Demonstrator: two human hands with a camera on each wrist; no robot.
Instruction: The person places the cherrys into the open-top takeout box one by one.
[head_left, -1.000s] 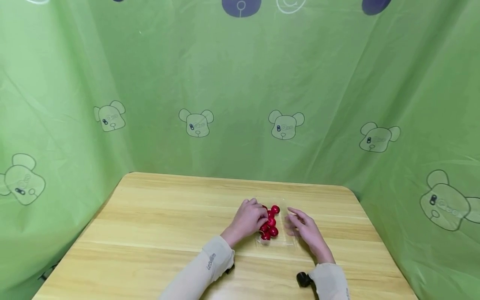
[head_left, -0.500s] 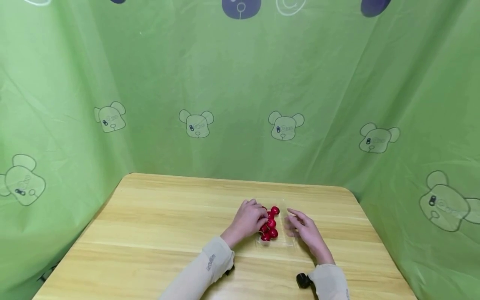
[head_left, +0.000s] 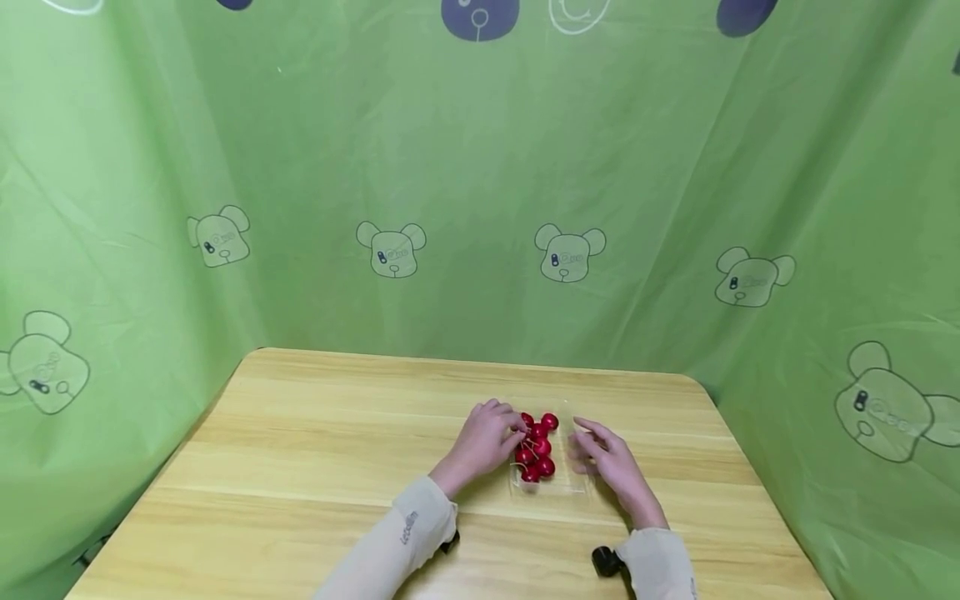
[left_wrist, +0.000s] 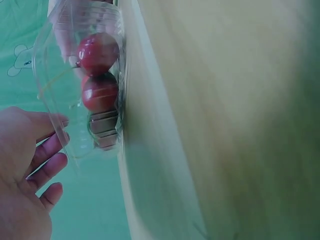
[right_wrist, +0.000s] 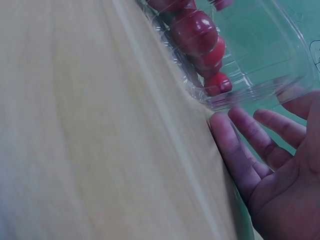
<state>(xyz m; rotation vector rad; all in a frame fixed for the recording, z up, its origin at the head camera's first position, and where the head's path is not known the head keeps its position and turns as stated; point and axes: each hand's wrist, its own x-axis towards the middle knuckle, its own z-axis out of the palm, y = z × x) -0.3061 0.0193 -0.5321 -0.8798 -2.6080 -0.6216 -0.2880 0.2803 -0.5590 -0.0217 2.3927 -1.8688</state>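
Several red cherries with thin stems lie in a clear plastic box on the table, gathered toward its left side. My left hand is at the box's left rim, fingers loosely bent. In the left wrist view nothing shows between the left fingers, which overlap the clear rim; whether they touch it I cannot tell. Against the box's right wall, my right hand has its fingers spread. The right wrist view shows the right fingers beside the box's corner, with the thumb near the rim.
The box stands on a light wooden table with rounded far corners. A green curtain with printed bear heads surrounds the table's back and sides. Black devices sit at both wrists, under beige sleeves.
My left hand has drawn back to the left from over the cherries, so more of them show. My right hand stays at the box's right side.
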